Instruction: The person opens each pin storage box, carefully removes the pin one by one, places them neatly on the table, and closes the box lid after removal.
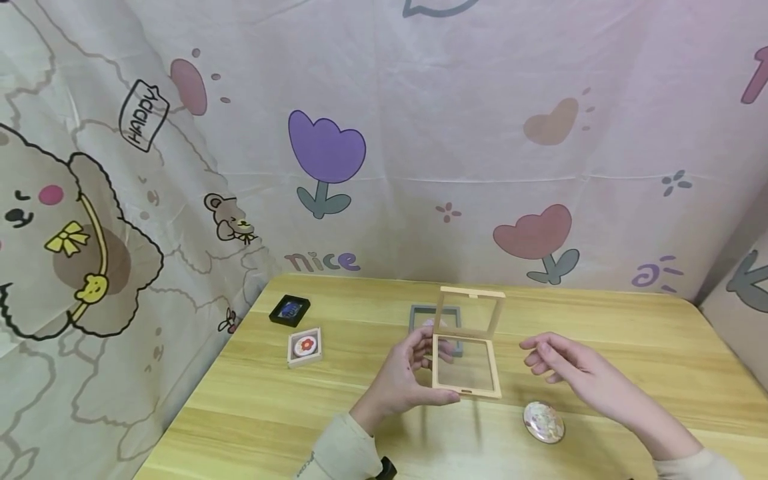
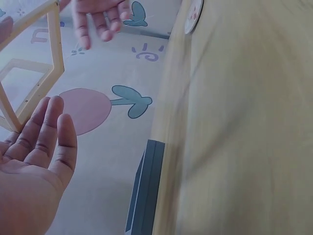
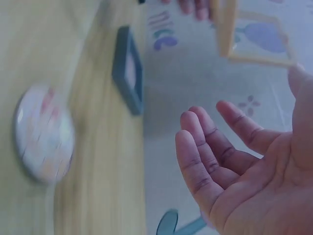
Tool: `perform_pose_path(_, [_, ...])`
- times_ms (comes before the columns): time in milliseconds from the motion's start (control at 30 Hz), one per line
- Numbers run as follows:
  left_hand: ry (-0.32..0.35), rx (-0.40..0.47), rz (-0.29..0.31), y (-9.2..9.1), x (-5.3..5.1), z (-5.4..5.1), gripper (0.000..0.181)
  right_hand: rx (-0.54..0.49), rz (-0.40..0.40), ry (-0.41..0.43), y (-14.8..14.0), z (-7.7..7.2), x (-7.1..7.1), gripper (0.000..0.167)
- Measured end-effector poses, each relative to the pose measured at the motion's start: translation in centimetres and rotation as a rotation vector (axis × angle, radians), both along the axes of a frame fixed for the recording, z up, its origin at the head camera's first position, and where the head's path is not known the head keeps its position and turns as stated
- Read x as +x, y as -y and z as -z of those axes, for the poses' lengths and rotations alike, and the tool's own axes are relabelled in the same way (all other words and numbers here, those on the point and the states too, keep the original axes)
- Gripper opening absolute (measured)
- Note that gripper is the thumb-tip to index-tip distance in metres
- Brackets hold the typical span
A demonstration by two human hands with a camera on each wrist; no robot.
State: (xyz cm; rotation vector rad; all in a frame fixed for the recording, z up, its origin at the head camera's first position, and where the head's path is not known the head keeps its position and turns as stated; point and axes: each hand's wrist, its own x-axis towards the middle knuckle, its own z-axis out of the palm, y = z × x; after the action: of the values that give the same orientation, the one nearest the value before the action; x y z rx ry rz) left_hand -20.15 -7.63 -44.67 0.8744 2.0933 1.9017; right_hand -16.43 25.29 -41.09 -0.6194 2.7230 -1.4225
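My left hand [image 1: 401,381] grips a pale yellow hinged display frame [image 1: 465,392] by its left side, thumb at the lower edge. The frame is swung open above the table, with clear film in both halves. To its right my right hand [image 1: 567,367] hovers with loosely bent fingers, holding nothing. In the right wrist view that hand [image 3: 254,171] is apart from the frame [image 3: 261,59]. Below it on the table lies a round badge [image 1: 544,422] with a colourful picture. Behind the left hand a grey frame [image 1: 418,309] is partly hidden.
At the table's left stand a small black frame [image 1: 290,311] with a blue item inside and a pale pink frame [image 1: 305,362] holding a round badge with a red flower. A printed cloth [image 1: 408,133] hangs behind the wooden table [image 1: 240,413].
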Motion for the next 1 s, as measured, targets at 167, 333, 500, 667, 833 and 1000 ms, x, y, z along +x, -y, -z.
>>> perform_pose_path(167, [0.014,-0.011,0.019,-0.5,0.3,0.2,0.083,-0.091,-0.084,0.117,1.0,-1.2,-0.6,0.047])
perform_pose_path(333, [0.046,-0.023,0.035,-0.8,0.7,0.4,0.084,-0.147,-0.098,0.222,2.1,-2.1,-1.3,0.062])
perform_pose_path(500, [0.056,-0.015,0.051,-0.9,1.0,0.4,0.085,-0.176,-0.039,0.325,3.0,-2.9,-1.7,0.071])
perform_pose_path(667, [0.046,-0.015,0.058,-1.0,1.0,0.2,0.084,-0.207,-0.021,0.389,3.4,-3.3,-1.9,0.074])
perform_pose_path(833, [0.043,-0.012,0.068,-1.0,1.0,0.1,0.086,-0.251,-0.044,0.43,3.2,-3.2,-2.4,0.076])
perform_pose_path(1000, [0.032,-0.014,0.066,-1.0,1.0,0.2,0.088,-0.275,-0.079,0.435,3.0,-2.9,-2.8,0.076])
